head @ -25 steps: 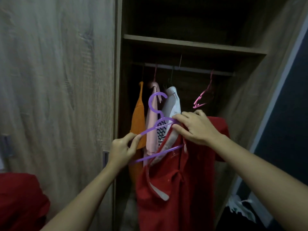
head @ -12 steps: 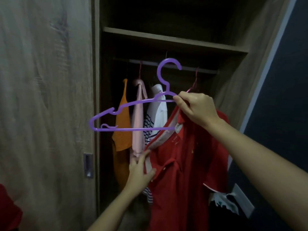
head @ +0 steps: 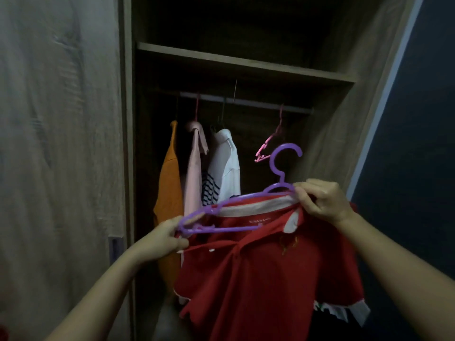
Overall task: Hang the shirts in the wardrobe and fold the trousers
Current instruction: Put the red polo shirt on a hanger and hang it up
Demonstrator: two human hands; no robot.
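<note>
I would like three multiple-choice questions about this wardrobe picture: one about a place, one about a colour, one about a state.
1. Where is the empty pink hanger?
A. on the rail
B. on the shelf
C. in the left hand

2. What colour is the hanger in both hands?
A. green
B. purple
C. white

3. How is the red shirt?
A. folded
B. hung on the rail
C. held, hanger at its collar

Answers: 1 A, its hook is over the rail; 2 B, it looks purple; 3 C, the left hand and right hand hold it below the rail.

Three hung shirts [head: 202, 173] crowd the rail's [head: 246, 101] left half. Right of them only a pink hanger [head: 269, 141] dangles. Dark open room lies between.
</note>
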